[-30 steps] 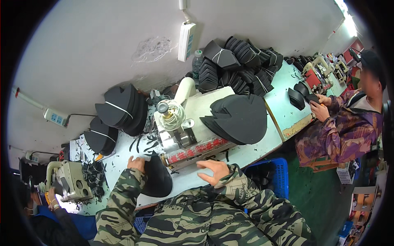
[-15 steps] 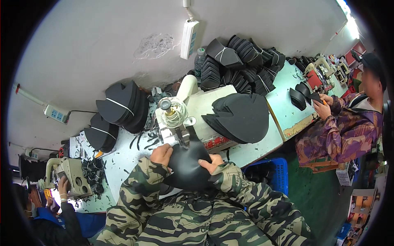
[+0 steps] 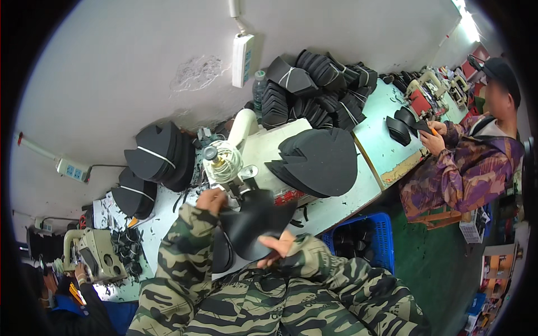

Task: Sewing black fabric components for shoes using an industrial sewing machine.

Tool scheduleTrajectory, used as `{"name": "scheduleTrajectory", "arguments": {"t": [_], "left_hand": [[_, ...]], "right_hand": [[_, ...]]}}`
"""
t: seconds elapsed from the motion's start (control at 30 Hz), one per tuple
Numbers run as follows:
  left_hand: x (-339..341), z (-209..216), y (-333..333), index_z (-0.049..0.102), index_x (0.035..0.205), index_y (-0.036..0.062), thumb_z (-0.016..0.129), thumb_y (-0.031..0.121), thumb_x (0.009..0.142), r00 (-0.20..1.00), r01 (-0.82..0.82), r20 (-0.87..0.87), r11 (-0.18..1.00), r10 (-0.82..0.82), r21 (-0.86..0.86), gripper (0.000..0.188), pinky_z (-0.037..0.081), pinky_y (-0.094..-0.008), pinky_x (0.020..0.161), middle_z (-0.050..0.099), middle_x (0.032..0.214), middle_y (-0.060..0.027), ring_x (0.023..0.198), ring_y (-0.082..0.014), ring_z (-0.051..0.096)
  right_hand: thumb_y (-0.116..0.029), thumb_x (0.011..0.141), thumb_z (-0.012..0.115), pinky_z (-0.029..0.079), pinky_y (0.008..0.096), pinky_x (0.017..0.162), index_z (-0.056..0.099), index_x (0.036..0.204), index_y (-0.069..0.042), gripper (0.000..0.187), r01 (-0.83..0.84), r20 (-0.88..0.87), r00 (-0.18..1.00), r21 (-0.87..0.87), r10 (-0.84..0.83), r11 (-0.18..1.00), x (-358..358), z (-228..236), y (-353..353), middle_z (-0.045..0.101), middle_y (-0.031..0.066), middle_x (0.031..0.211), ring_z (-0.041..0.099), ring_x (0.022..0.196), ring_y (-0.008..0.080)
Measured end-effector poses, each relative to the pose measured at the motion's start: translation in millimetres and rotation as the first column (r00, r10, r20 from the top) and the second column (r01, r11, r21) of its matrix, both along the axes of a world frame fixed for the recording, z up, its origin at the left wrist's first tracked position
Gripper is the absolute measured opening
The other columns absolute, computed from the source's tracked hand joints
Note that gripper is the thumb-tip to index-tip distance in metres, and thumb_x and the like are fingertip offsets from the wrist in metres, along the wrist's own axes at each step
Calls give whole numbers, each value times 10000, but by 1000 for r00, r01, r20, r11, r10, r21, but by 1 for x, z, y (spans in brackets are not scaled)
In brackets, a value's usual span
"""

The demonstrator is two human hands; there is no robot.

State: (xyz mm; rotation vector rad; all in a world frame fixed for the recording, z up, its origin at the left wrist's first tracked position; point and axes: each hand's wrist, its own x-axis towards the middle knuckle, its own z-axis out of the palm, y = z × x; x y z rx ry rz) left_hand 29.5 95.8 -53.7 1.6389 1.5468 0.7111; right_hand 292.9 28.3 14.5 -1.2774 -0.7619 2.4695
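Note:
A curved, smooth black piece of sheet material (image 3: 249, 232) lies in front of the sewing machine (image 3: 232, 171), its far part close under the machine head. My right hand (image 3: 276, 247) grips its near right side, thumb on top and fingers underneath. At its far left edge, my left hand (image 3: 212, 200) is curled beside the machine head; those fingertips are partly hidden and slightly blurred. More black pieces (image 3: 222, 255) show beneath, at my lap. A fanned stack of flat, notched black pieces (image 3: 322, 162) rests on the machine's bed to the right.
Tied black bundles (image 3: 151, 157) stand at left, with more bundles (image 3: 319, 84) and a bottle (image 3: 259, 89) along the wall. A blue basket (image 3: 386, 241) holding black pieces sits right of my legs. Co-workers work at the right (image 3: 465, 162) and lower left (image 3: 84, 302).
The black piece has turned and shifted, uncovering pieces beneath it. My right hand has moved down toward my lap; my left hand stays by the machine. The whole view has shifted slightly.

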Motion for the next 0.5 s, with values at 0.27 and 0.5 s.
{"name": "scheduleTrajectory", "arguments": {"t": [0.27, 0.5], "left_hand": [[-87, -49, -99, 380, 1219, 123, 757, 395, 638, 618, -368, -769, 806, -161, -464, 744, 418, -445, 892, 575, 1022, -222, 999, -411, 543], [-90, -59, -94, 412, 1166, 77, 718, 277, 692, 599, -158, -741, 862, -304, -481, 598, 468, -438, 802, 570, 1072, -183, 951, -360, 579]], "right_hand": [[-101, 715, 594, 373, 414, 875, 570, 1114, -27, 406, -679, 317, 520, 717, -793, -159, 109, 59, 68, 522, 181, 1163, 492, 1068, 327], [-187, 636, 696, 396, 417, 854, 548, 1108, -29, 519, -487, 297, 770, 845, -564, -221, 56, 30, 46, 558, 152, 1094, 517, 1019, 325]]}}
